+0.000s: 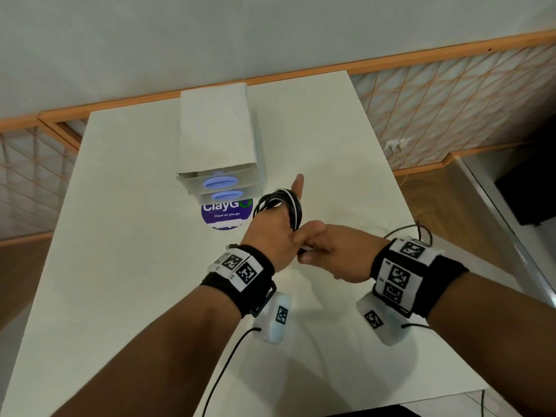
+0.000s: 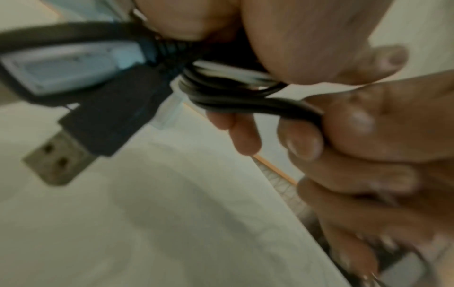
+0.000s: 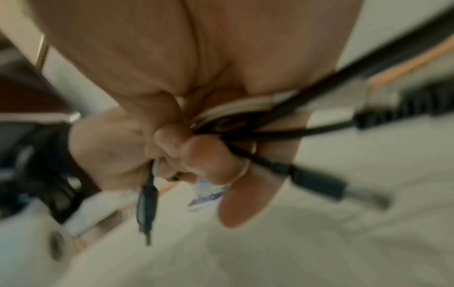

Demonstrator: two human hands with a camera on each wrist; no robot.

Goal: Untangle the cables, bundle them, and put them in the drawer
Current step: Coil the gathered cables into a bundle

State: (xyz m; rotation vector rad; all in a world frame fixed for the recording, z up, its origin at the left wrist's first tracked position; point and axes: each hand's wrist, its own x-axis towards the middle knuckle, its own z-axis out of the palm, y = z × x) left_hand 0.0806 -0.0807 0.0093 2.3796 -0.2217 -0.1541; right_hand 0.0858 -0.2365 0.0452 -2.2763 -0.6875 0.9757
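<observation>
A coil of black and white cables hangs looped round my left hand, whose thumb points straight up; its fingers are hidden in the head view. My right hand meets it from the right and pinches the strands at the coil's lower end. In the left wrist view the black strands run into the right hand's fingers, and a black USB plug sticks out to the left. The blurred right wrist view shows the cables in curled fingers, with a plug dangling. The white drawer unit stands just beyond the hands.
The drawer unit has two fronts with blue handles facing me. A purple round sticker lies on the white table in front of it. Thin black leads trail off my wrist cameras near the table's right edge.
</observation>
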